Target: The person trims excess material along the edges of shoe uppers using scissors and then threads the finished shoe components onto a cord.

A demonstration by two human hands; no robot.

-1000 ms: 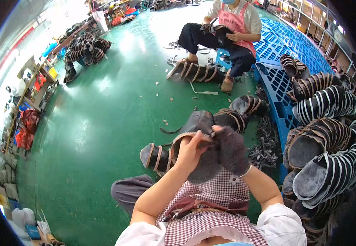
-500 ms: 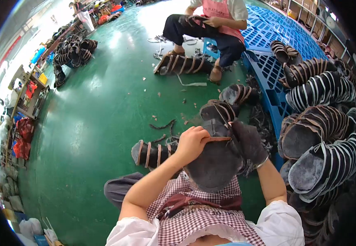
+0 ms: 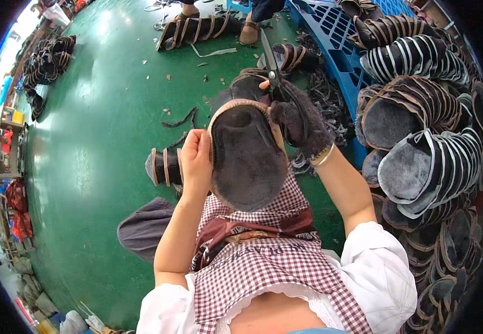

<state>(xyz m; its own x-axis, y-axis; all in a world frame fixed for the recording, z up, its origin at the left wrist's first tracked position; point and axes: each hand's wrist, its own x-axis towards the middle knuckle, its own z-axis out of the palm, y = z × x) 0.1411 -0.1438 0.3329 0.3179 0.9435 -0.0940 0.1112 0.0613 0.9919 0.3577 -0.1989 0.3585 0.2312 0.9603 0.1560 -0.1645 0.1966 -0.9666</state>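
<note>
My bare left hand (image 3: 196, 161) is closed on the left edge of a dark fuzzy slipper (image 3: 248, 167) with a tan rim, held above my lap. My right hand (image 3: 302, 119) wears a dark glove, with a bare fingertip poking out, and grips a pair of scissors (image 3: 271, 69). Their blades point up and away, beyond the slipper's upper right edge. Whether the blades are slightly parted is hard to see. Behind the slipper, more nested dark slippers (image 3: 247, 86) extend forward. To the left of my left hand lies another row of slippers (image 3: 166, 167) with tan edges.
Stacks of nested slippers (image 3: 419, 106) line my right side, beside a blue plastic pallet (image 3: 330, 42). Dark trimmings (image 3: 330, 100) lie heaped by the pallet. Ahead, a seated person's feet (image 3: 249, 33) are near another slipper row (image 3: 200, 30). Scraps dot the green floor (image 3: 102, 128).
The view has tilted down. My left hand has shifted from the slipper's upper part to its left edge. The slipper now faces me more openly, and the scissors point up, away from it.
</note>
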